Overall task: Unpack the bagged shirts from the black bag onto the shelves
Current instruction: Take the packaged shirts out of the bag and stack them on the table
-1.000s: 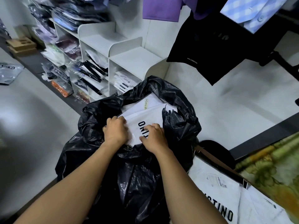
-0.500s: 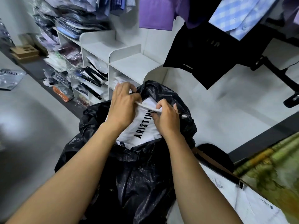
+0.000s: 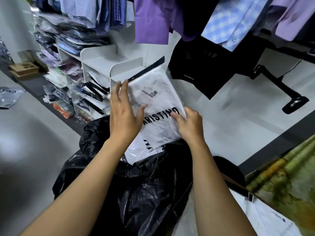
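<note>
1. Bagged shirt (image 3: 158, 99), white, with black "ARISTINO" lettering on the front and a black strip along its top edge, held tilted above the mouth of the black bag (image 3: 144, 193), with the lower end just over the opening.
2. Left hand (image 3: 124, 114) laid against the left side of the bagged shirt, fingers straight and spread upward, thumb lying across the front of the plastic.
3. Right hand (image 3: 189, 125) pinching the right edge of the bagged shirt, thumb on the front beside the last letters, other fingers curled behind the edge.
4. Second white packet (image 3: 141, 150) partly visible in the mouth of the black bag, directly under the held one.
5. White shelves (image 3: 109, 60) behind the black bag and to the left, with lower compartments full of packed garments (image 3: 95, 89) in clear plastic, both dark and light.
6. Purple shirt (image 3: 151, 19), blue checked shirt (image 3: 233, 23) and black garment (image 3: 209, 68) hanging above, near the top edge of the held packet.
7. Flat white packets (image 3: 265, 217) at the lower right, beside a green patterned cloth (image 3: 289, 181), both blurred.
</note>
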